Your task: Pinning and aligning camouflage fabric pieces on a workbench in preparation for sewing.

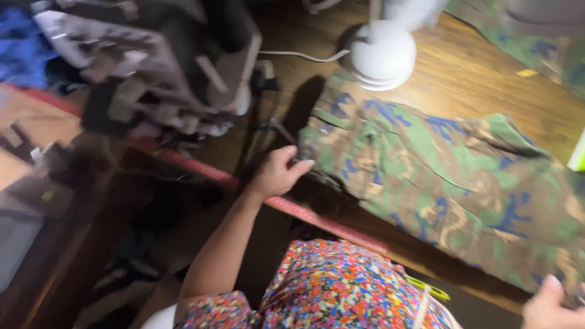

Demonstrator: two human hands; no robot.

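The camouflage garment (451, 176) lies flat on the wooden counter (487, 79), long axis running lower right, left hand (277, 173) fingers pinching its upper-left corner, right hand (548, 304) gripping its lower-right end.

bare forearms; short-sleeved, multicoloured floral-print garment (341, 286).

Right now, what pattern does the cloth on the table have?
The cloth has a camouflage pattern of green, tan and blue patches; the head view shows it.
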